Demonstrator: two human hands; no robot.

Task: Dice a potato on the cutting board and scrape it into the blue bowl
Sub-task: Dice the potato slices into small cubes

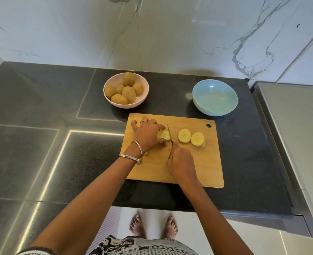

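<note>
1. A dark stone bench [41, 111] is running under a white marbled wall [170, 30].
2. A wooden cutting board [203, 168] is lying near the front edge.
3. The left hand [148, 135] is pinning the potato [163, 135]; the right hand [181, 162], clenched on the knife [170, 134], is slicing it.
4. Two slices [190, 138] are lying just right of the blade.
5. A pink bowl [126, 90] of potatoes and the empty blue bowl [215, 97] are sitting behind the board, well apart.

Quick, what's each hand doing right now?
Left hand: fingers curled over the potato piece, pinning it on the cutting board.
Right hand: closed around the knife handle, blade against the potato piece.
</note>
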